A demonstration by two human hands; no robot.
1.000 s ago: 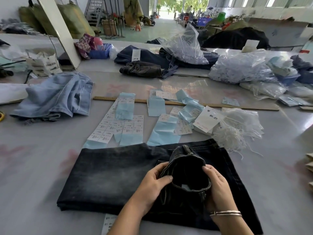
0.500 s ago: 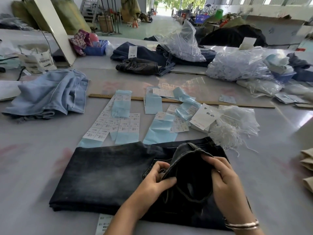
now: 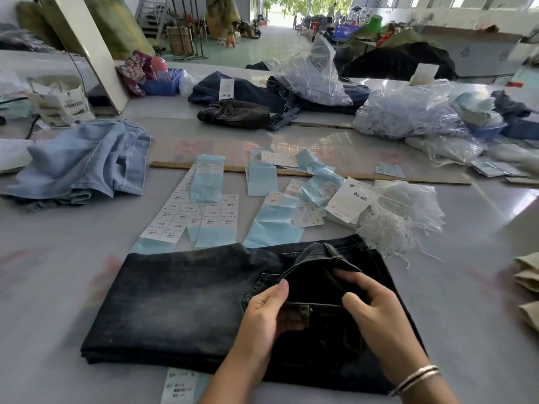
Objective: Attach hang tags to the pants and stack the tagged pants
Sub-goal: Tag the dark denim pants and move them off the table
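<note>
Folded black washed jeans lie on the grey table in front of me. Their waistband is lifted and held open by both hands. My left hand grips the near left side of the waist opening, thumb on top. My right hand holds the right side, fingers curled into the opening. Strips of white size labels on blue backing lie just beyond the jeans. A stack of white hang tags and a bundle of white strings sit to the right of them.
Light blue jeans lie at the left, dark jeans at the back centre. A wooden ruler crosses the table. Plastic bags pile up at the back right. Beige fabric shows at the right edge. A label peeks out under the jeans.
Both hands have shifted on the waistband and spread it wider; my right hand moved inward over the opening. The view moved slightly closer.
</note>
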